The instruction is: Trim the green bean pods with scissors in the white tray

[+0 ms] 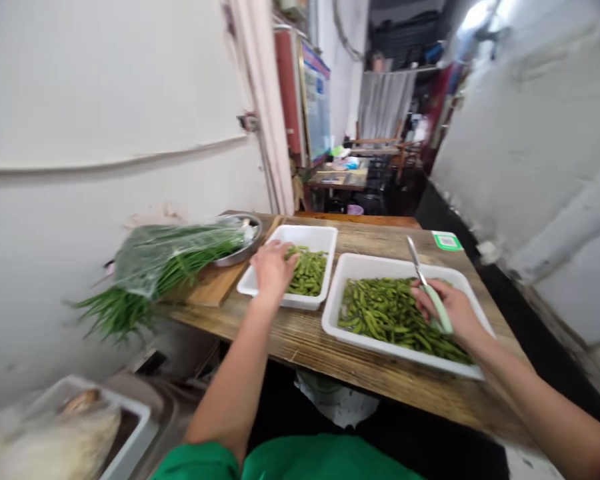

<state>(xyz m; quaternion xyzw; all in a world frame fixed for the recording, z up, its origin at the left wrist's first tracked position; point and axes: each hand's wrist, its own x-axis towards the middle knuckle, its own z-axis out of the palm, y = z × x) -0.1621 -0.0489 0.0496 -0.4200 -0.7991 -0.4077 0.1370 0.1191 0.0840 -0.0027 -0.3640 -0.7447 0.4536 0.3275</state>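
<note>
My left hand [274,270] is over the left side of the smaller white tray [307,301], its fingers apart and slightly curled beside green bean pods [309,272], which look like edamame. Nothing shows in its grasp. My right hand [450,303] is closed around the pale green handle of what look like scissors [437,303], their metal blade pointing up and away from me. That hand is above the right part of the larger white tray [405,347], which holds a broad layer of darker green pods [385,310]. Its fingertips are partly hidden by the handle.
Both trays stand on a wooden table [290,337]. At the left, a plastic-wrapped bunch of green stalks [180,257] lies by a metal bowl [240,257] and overhangs the edge. A white bin [135,427] is at lower left. Walls flank the table.
</note>
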